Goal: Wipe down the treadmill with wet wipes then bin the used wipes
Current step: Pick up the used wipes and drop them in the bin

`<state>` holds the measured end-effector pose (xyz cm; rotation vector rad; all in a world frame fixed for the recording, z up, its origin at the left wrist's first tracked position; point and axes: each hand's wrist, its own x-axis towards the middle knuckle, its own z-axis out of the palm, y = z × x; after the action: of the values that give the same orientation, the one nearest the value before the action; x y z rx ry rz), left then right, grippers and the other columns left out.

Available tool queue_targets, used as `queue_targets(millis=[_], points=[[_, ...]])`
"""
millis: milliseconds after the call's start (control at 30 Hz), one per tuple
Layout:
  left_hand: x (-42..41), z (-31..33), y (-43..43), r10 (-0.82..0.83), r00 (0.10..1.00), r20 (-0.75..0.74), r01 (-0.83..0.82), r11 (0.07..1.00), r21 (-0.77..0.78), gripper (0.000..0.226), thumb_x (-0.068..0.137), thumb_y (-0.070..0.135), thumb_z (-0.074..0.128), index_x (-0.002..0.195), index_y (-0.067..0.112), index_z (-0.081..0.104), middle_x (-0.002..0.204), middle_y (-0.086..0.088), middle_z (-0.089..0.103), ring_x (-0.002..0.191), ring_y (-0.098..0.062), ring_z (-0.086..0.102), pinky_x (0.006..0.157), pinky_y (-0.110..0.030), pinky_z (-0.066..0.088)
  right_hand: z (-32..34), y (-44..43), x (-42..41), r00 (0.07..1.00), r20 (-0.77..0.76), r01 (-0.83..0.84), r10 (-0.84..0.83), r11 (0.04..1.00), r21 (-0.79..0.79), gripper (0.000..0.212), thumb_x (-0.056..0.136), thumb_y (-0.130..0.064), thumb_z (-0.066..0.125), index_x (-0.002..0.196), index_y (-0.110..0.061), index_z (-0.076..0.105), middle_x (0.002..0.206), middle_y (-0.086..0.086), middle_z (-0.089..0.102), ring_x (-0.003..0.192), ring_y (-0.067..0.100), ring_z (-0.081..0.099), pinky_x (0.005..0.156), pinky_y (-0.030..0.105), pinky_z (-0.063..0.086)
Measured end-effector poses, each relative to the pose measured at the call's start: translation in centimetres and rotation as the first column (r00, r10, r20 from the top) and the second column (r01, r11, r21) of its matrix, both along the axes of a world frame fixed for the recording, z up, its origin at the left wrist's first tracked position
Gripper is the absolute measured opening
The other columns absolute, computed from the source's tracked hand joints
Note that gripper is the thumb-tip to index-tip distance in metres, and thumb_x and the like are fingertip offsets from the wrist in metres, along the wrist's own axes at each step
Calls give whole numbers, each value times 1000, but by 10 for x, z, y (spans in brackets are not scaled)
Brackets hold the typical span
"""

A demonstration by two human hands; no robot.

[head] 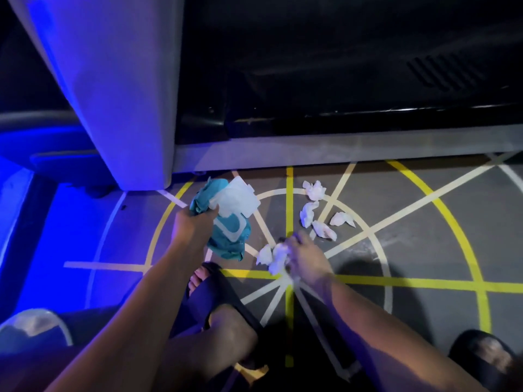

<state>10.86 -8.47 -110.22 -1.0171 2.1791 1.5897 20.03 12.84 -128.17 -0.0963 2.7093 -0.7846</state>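
– Fingers [295,241] of the right hand [307,257] curl down over a bunch of crumpled wipes [276,257] on the floor [424,222], though blur hides how tightly they pinch it. And the left hand [192,224]?
– Its fingers are wrapped round one end of the teal wipe pack [229,236], whose flap stands open, near the treadmill [339,149].
– So the person looks to be gathering up. How should that be done well?
– Four loose wipes [308,213] lie a little farther out, nearer the treadmill. The person would do best to tighten the bunch into the palm first, then take those in one by one, so nothing drops on the way to the bin.
– Is a bin in view?
– None that can be told for certain.
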Motion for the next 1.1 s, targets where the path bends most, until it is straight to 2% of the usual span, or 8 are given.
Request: queue_targets(millis=[100,233,467,633,733,833,1000,1100], points=[[-9,-2,9,-32,999,-18,32,999,-5,22,96,15,75,117,16,70,97,-2,75,100,-29,73,81,-39,59,8,61,-28,934,36,356,-355,935,-11,37,96,-42,57,127,-23,53,119,-3,55,105,19,55,97,42,48],[-13,-6,17,-49,999,-2,49,999,-10,29,96,18,76,125,14,71,107,-7,77,103,-31,74,93,-50,60,9,97,-53,929,147,299,-341,921,249,81,80,-53,67,148,-36,26,160,6,8,136,34,28,109,47,31],[-11,-9,7,-5,1000,0,5,1000,5,20,99,14,73,118,14,68,104,-7,75,98,-28,71,88,-43,58,-11,57,-76,963,115,228,-243,965,132,151,52,-97,58,157,-23,-21,164,11,-28,153,33,-15,121,60,-6],[-9,-13,-9,19,1000,19,-19,1000,-25,23,97,18,76,118,10,72,108,-14,77,100,-34,74,95,-52,60,-23,58,-110,990,82,93,-113,973,213,113,69,-85,61,157,-39,8,168,-4,-6,154,37,-3,116,56,-14],[-7,-7,-12,23,999,23,-23,1000,-17,22,97,17,75,118,12,72,109,-14,77,101,-34,74,95,-52,60,-18,60,-96,998,-63,42,-27,968,247,66,84,-49,68,142,-25,47,148,1,40,140,34,35,118,49,23],[-12,-1,-12,59,998,16,-59,998,-13,26,98,16,74,123,11,69,115,-14,75,106,-34,71,94,-51,59,-17,59,-66,996,-50,86,-74,945,316,51,81,-21,76,129,-19,58,130,6,52,117,33,49,98,47,44],[-13,5,-12,88,996,-14,-87,996,8,38,97,17,75,133,9,66,120,-12,74,111,-33,70,99,-53,58,-8,24,-53,940,37,340,-339,940,-20,54,88,-7,65,139,-22,53,129,11,48,115,35,50,100,45,44],[-8,7,-12,77,997,-24,-76,997,18,38,98,16,74,134,7,65,121,-12,73,111,-32,70,100,-53,58,16,-28,-52,996,-43,-83,82,997,-4,76,89,-23,66,153,-40,29,141,9,41,116,31,48,97,46,47]])
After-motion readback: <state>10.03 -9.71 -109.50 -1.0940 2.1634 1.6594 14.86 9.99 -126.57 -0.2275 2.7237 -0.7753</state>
